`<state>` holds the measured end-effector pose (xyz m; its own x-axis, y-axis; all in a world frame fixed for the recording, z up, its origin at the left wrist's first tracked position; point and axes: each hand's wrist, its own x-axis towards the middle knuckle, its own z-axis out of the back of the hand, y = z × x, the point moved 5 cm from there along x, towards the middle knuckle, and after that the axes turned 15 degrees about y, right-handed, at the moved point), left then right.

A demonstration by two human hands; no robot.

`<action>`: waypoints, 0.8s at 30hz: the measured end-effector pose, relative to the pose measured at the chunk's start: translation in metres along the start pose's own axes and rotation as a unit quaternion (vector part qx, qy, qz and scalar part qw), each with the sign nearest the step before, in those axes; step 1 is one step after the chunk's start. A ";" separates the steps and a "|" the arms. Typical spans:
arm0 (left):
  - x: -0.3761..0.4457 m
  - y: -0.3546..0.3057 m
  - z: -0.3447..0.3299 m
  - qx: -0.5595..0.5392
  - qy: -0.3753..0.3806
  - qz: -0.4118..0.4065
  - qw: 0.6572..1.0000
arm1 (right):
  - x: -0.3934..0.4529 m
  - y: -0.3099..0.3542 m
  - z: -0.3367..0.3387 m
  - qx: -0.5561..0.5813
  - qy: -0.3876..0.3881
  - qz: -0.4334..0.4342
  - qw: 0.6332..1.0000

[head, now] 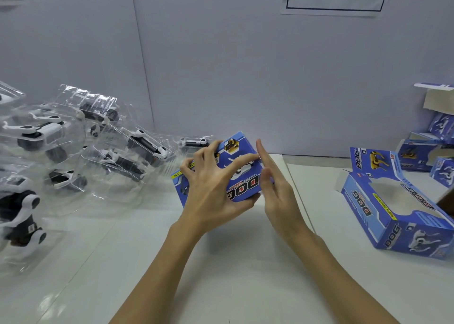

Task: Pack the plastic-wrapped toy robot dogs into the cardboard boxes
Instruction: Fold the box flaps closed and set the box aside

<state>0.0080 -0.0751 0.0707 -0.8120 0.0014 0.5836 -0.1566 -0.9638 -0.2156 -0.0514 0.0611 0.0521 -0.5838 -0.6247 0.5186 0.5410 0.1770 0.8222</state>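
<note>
A person's left hand (211, 188) grips a blue toy-dog box (221, 169) above the white desk (221, 262), fingers (243, 158) curled over its top face. The right hand (277, 191) presses straight, relaxed fingers flat against the box's right end. Plastic-wrapped toy robot dogs (81, 147) are heaped on the left; an open windowed box (398, 210) lies on the right, near stacked boxes (432, 151).

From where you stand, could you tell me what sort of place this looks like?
Probably a toy packing station: a pile of plastic-wrapped robot dogs on the left of a white table, empty printed boxes on the right, and the left hand gripping one blue box.
</note>
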 end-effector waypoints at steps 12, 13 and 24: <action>0.000 -0.002 0.002 -0.077 -0.027 0.000 0.997 | 0.001 -0.004 -0.001 0.030 -0.018 -0.025 0.999; 0.001 -0.001 0.001 -0.079 -0.019 -0.001 0.997 | 0.001 -0.006 0.000 0.027 -0.027 -0.023 0.999; 0.001 0.058 -0.011 -0.363 0.005 0.139 0.921 | -0.003 -0.030 0.068 -0.084 -0.094 -0.218 0.968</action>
<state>-0.0081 -0.1278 0.0506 -0.8821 -0.2117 0.4207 -0.2744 -0.4950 -0.8244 -0.1068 0.1088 0.0422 -0.8697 -0.4605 0.1774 0.3000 -0.2078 0.9310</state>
